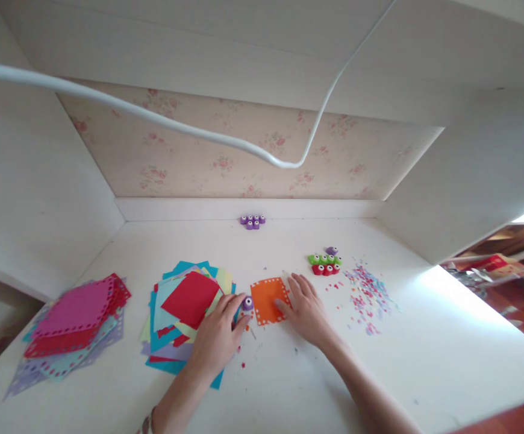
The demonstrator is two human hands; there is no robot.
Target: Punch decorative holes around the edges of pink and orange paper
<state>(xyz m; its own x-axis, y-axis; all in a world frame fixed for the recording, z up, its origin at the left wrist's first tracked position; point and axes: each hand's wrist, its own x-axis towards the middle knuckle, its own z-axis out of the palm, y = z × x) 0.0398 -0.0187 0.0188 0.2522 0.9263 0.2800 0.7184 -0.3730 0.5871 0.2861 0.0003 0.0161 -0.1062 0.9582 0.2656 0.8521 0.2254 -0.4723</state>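
Note:
An orange paper square (pixel 268 301), its edges lined with punched holes, lies flat in the middle of the white table. At its left edge sits a small purple paper punch (pixel 247 303) with a round white-and-black button on top. My left hand (pixel 220 325) is closed about the punch, index finger and thumb on its left side. Fingers spread, my right hand (pixel 306 307) rests on the right edge of the orange paper, thumb on the sheet. Small cut paper bits (pixel 243 365) lie near the left hand.
Loose coloured sheets (pixel 192 298) lie left of the hand; a stack of hole-edged sheets (pixel 74 307) is farther left. Purple punches (pixel 253 221) stand at the back, green and red punches (pixel 326 264) at right by scattered confetti (pixel 368 295). A white cable (pixel 226 138) hangs overhead.

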